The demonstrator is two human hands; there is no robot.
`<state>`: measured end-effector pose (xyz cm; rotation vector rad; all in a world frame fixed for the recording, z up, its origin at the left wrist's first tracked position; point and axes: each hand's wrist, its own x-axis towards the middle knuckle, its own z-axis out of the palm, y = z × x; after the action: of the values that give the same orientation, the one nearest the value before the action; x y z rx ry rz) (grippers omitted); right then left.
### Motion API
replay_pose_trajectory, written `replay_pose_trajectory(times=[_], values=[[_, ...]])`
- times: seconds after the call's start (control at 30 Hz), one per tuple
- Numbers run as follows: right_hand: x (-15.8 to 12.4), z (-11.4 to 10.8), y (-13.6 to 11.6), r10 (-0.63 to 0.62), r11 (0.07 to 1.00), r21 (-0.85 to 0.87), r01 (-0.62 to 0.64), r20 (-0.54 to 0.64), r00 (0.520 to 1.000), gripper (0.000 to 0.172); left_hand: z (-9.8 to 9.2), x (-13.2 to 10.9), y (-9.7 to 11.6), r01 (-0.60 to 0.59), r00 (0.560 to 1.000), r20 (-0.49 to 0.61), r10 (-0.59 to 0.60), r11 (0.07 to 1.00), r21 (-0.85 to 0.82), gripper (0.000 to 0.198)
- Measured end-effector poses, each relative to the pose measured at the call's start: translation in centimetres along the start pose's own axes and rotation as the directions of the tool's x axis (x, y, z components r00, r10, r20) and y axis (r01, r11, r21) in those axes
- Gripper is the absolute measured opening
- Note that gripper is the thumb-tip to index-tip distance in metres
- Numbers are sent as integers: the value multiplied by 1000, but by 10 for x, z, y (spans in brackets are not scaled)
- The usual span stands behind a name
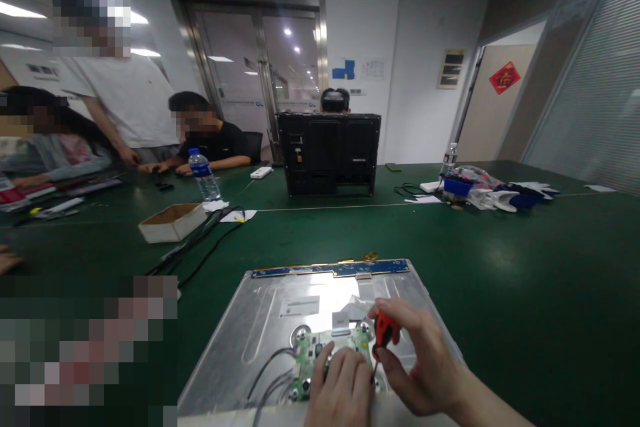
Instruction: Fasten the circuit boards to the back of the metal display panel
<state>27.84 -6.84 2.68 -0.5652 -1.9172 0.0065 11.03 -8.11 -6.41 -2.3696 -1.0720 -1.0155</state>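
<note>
A flat silver display panel point(225, 347) lies on the table, with a green circuit board point(306, 373) on its back near me. My left hand point(343, 380) rests on that board, fingers laid over it and covering much of it. Between the thumb and fingers of my right hand point(425, 353) is a small red and black screwdriver point(384, 330), tip pointing down at the board's right edge. Whether the tip sits in a screw is hidden. Dark cables point(273, 383) come off the board's left side, and a blue circuit strip point(330, 269) runs along the panel's far edge.
Beyond the panel stands a black monitor housing point(330, 153). An open box point(173, 221), a water bottle point(203, 173) and black cables point(210, 230) lie to the left. Blue bins point(457, 187) with gloves and parts are at the right. Several people are around the table.
</note>
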Motion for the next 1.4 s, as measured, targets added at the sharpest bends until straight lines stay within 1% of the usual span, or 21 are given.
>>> replay_pose_trajectory(times=[0.13,0.27,0.37,0.57,0.63,0.73,0.87,0.97,1.13,1.27,1.4], values=[[-1,0,0,7,1000,-21,-7,-17,1000,56,1,0,0,21,1000,-6,-22,998,-62,27],[-3,2,1,7,999,-41,-9,-45,999,54,2,-1,0,15,1000,0,-15,999,-37,25],[-2,3,1,-5,999,-45,2,-59,998,49,3,-1,0,19,1000,-6,-19,999,-37,26],[0,4,1,22,998,-62,-24,-31,999,38,4,0,2,33,998,-53,-36,998,-56,37],[1,3,0,28,998,-58,-29,-19,999,39,4,-1,1,22,999,-44,-24,999,-45,33],[1,1,-1,32,999,-31,-32,9,999,46,2,-1,0,11,1000,-29,-12,1000,-28,27],[0,-1,-1,28,999,-30,-27,25,999,53,1,-2,1,18,1000,-18,-19,998,-58,29],[-1,0,0,26,999,-21,-26,-2,1000,53,2,0,2,25,1000,-14,-26,998,-51,30],[0,4,2,12,999,-32,-15,-65,998,44,-1,2,5,50,999,-3,-50,997,-65,32],[0,3,2,18,998,-64,-23,-68,998,34,-3,4,7,74,997,-11,-75,992,-104,34],[2,2,2,21,998,-59,-25,-65,998,32,-4,4,8,76,997,11,-76,991,-113,34]])
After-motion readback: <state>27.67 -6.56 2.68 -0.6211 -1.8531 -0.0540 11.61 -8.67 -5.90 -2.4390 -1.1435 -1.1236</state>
